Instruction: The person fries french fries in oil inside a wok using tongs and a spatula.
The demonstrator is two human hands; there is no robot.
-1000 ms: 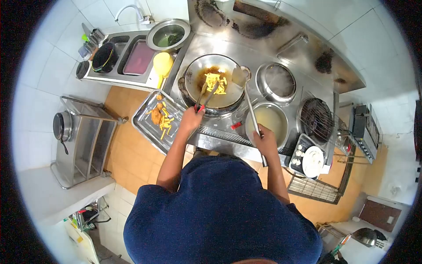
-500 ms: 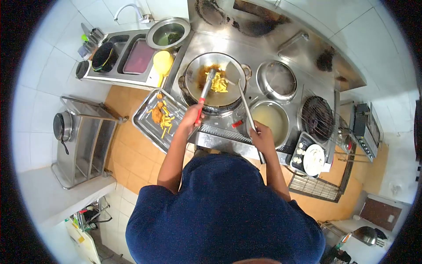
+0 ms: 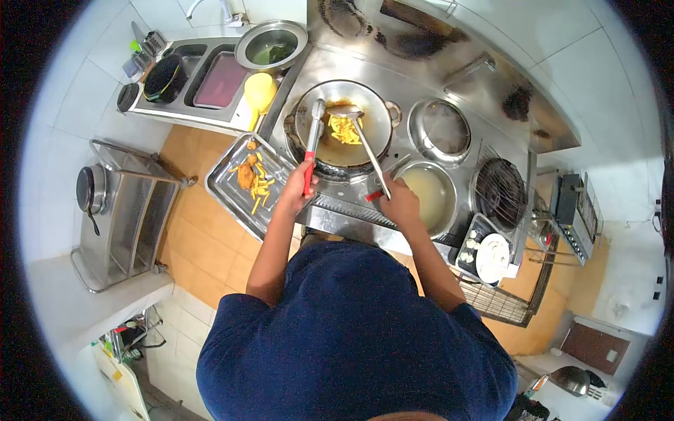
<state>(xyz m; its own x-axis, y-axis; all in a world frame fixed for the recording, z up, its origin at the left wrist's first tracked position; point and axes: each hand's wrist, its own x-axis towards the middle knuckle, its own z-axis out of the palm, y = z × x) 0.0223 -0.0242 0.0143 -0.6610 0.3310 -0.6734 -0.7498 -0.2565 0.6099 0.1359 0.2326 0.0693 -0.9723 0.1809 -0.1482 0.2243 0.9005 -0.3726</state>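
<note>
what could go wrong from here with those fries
Fries might scatter or go over the rim of the wok if the ladle pushes them too hard.

The tongs and ladle both reach into the wok, so they could knock together.

The right hand is close beside a pot of cloudy liquid; a bump might slosh it.

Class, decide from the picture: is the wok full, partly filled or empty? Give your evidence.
Partly filled: the wok has yellow fries gathered inside, and its bare metal wall shows around them.
</note>
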